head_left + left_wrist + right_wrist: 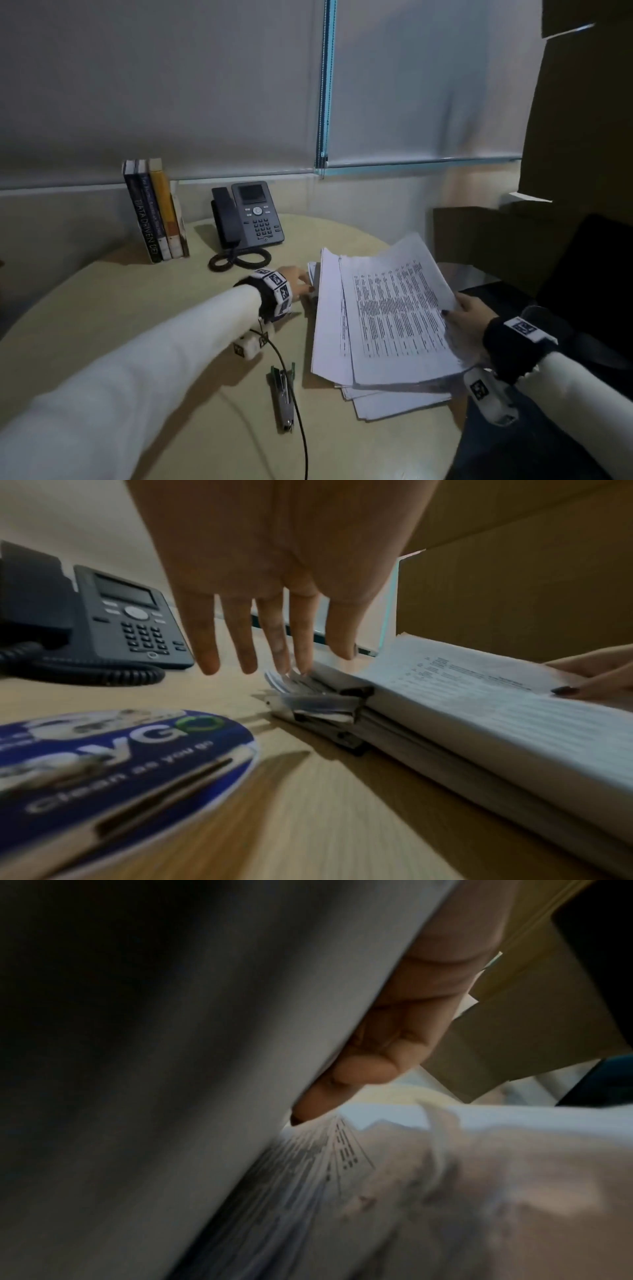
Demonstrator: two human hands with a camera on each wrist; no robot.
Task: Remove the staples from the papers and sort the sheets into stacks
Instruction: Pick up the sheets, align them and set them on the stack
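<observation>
A thick pile of printed papers lies on the right of the round beige table. My right hand grips the right edge of the upper sheets and lifts them, thumb on top; the right wrist view shows a finger under a raised sheet. My left hand reaches to the pile's far left corner with fingers straight. In the left wrist view its fingertips touch curled sheet corners beside a black clip. A metal staple remover with a green end lies left of the pile.
A desk phone with coiled cord and several upright books stand at the back. A round blue sticker lies on the table under my left arm. Cardboard boxes and a dark chair are to the right.
</observation>
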